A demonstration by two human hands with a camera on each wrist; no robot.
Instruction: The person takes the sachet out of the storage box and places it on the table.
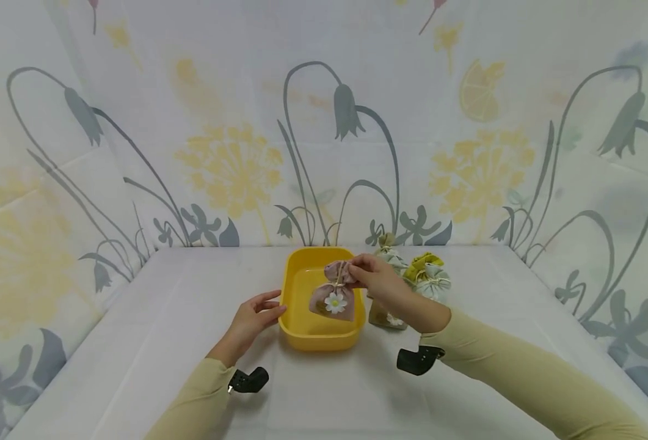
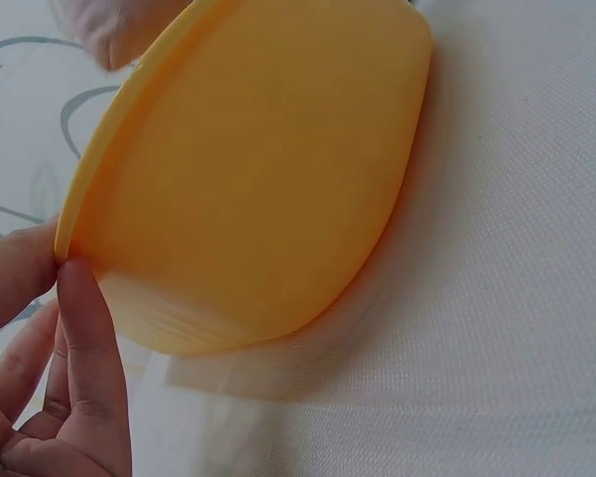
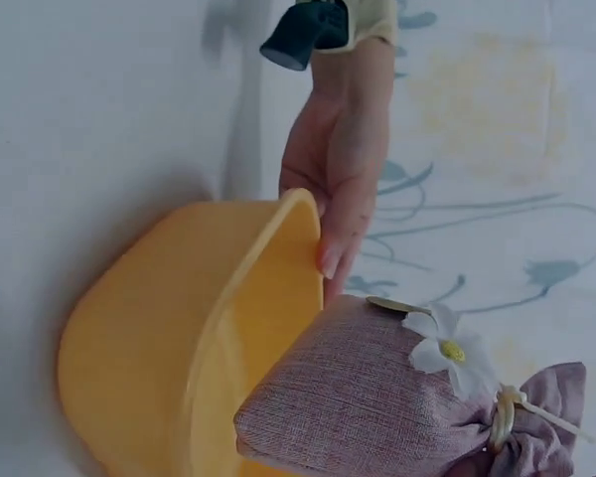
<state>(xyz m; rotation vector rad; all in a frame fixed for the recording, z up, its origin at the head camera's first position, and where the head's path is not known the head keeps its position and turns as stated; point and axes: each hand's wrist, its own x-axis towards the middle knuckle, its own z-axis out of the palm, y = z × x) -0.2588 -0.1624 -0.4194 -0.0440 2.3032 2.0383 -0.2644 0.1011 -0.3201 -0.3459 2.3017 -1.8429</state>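
A yellow plastic basin (image 1: 320, 343) stands on the white-covered table, its inside facing up in the head view. My left hand (image 1: 256, 319) pinches its left rim between thumb and fingers, as the left wrist view shows along the basin's side (image 2: 253, 179). From my right hand (image 1: 383, 282), which pinches the gathered top, hangs a mauve drawstring sachet (image 1: 319, 300) over the basin. In the right wrist view the sachet (image 3: 343, 393) is plump, tied with a cream cord and decorated with a white flower (image 3: 455, 352). Little of my right hand shows there.
Several more sachets lie right of the basin, partly hidden by my right forearm: a yellow-green one (image 1: 425, 263), a pale green one (image 1: 435, 285) and a brown one (image 1: 380, 315). Behind the table hangs a floral curtain (image 1: 236, 165). A black camera (image 1: 249, 380) sticks out from my left wrist.
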